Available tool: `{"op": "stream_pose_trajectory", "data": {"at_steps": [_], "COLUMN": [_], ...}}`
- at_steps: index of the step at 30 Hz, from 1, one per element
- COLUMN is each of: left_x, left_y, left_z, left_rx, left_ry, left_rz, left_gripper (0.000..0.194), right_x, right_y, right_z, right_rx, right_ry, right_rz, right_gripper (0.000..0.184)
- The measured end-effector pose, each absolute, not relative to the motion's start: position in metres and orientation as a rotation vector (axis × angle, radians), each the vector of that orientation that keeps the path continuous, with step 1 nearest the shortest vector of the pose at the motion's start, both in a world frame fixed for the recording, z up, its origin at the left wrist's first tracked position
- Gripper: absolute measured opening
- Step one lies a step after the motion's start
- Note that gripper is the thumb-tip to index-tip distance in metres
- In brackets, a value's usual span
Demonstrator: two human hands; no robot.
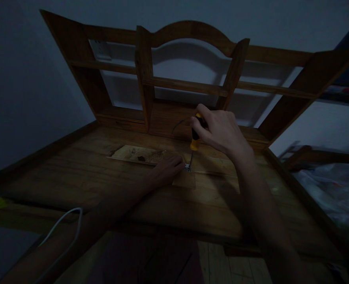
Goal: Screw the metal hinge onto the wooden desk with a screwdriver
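Note:
My right hand [220, 130] is wrapped round the black and yellow handle of a screwdriver [194, 140], held upright with its tip down on a small shiny metal part [187, 167]. My left hand [167, 170] rests on a pale wooden board [139, 154] lying on the wooden desk top [82, 177], its fingertips pinched at the metal part beside the screwdriver tip. The scene is dim, so what the part is I cannot make out.
A wooden hutch with shelves and an arched top [192, 33] stands at the desk's back against the wall. A white cable [64, 223] hangs off the front left edge. A wall socket [101, 49] shows behind the hutch. Pale bedding [334, 193] lies at the right.

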State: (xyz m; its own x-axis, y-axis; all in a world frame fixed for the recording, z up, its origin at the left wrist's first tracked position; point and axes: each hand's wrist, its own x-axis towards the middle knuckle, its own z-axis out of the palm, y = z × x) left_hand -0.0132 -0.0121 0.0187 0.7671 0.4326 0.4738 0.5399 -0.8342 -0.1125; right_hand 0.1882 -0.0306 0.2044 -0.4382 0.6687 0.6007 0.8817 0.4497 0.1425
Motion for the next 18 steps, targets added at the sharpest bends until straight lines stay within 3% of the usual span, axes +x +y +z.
{"op": "stream_pose_trajectory", "data": {"at_steps": [5, 18], "left_x": [-0.0129, -0.0136], "left_y": [-0.0058, -0.0085], "left_z": [0.0126, 0.0126], "left_rx": [-2.687, -2.686], "left_ry": [-0.721, -0.752], "left_rz": [-0.660, -0.636], "left_gripper": [0.018, 0.017], "right_x": [0.1890, 0.1892], "right_y": [-0.0324, -0.0276], "right_z": [0.2062, 0.2025], "right_rx": [-1.234, -1.236], "right_ry": [-2.270, -2.278], "right_rz": [-0.604, -0.588], "right_gripper": [0.030, 0.040]}}
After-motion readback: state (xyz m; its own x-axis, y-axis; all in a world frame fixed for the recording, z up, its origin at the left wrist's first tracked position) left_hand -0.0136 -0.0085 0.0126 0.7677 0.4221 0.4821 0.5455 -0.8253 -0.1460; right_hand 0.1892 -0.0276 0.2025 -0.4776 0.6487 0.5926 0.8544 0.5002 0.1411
